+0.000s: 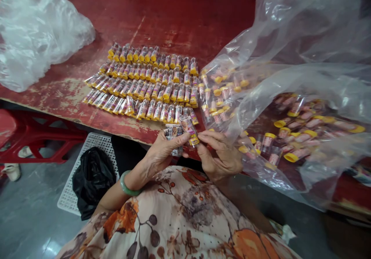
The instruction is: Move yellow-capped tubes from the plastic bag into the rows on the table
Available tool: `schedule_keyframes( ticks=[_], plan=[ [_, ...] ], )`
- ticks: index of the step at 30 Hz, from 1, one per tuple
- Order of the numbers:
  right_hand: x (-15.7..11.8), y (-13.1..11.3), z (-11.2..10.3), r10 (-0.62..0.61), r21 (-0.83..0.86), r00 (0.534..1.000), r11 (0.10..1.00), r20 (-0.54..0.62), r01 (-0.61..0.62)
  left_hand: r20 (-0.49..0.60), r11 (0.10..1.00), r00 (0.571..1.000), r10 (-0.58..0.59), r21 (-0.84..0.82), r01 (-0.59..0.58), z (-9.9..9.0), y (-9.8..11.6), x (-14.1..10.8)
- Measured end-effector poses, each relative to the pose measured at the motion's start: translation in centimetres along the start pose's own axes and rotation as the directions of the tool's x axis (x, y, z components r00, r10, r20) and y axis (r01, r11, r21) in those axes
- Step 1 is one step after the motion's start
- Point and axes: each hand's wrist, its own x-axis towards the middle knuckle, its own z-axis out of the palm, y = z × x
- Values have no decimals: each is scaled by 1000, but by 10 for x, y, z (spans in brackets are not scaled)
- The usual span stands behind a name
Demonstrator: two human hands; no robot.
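Observation:
My left hand [166, 147] is closed round a stack of printed cards [172, 131], its thumb pressing on a small yellow-ended tube packet [189, 129] that lies slanted over the cards. My right hand [222, 154] has its thumb and index finger pinched at the packet's lower right end. Beyond my hands, rows of similar yellow-ended packets [150, 91] lie side by side on the red table. At the right, a large clear plastic bag [261, 96] lies open, with many loose yellow-capped tubes [304, 135] in it.
A bag of clear plastic [46, 31] rests on the red table [174, 15] at the far left. Below the table edge are a red stool [43, 135], a white perforated board [69, 187] and a black bag [92, 181]. Something pink stands at the top right.

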Motion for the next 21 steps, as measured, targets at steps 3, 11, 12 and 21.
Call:
schedule_keyframes(
  ticks=[3, 11, 12, 21],
  plan=[
    [-2, 2, 1, -11, -2, 1000, 1000, -19, 10, -18, 1000, 1000, -6, 2, 6, 1, 1, 0],
    [-1, 3, 2, -61, 13, 998, 998, -22, 61, -16, 1000, 1000, 10, 13, -9, -3, -3, 2],
    [-1, 3, 2, -59, 12, 998, 998, -23, 60, -16, 1000, 1000, 14, 13, -13, -3, -4, 2],
    [0, 2, 2, -53, -8, 998, 999, -28, 52, -11, 1000, 1000, 12, -4, -12, 0, -2, 2]
  ],
)
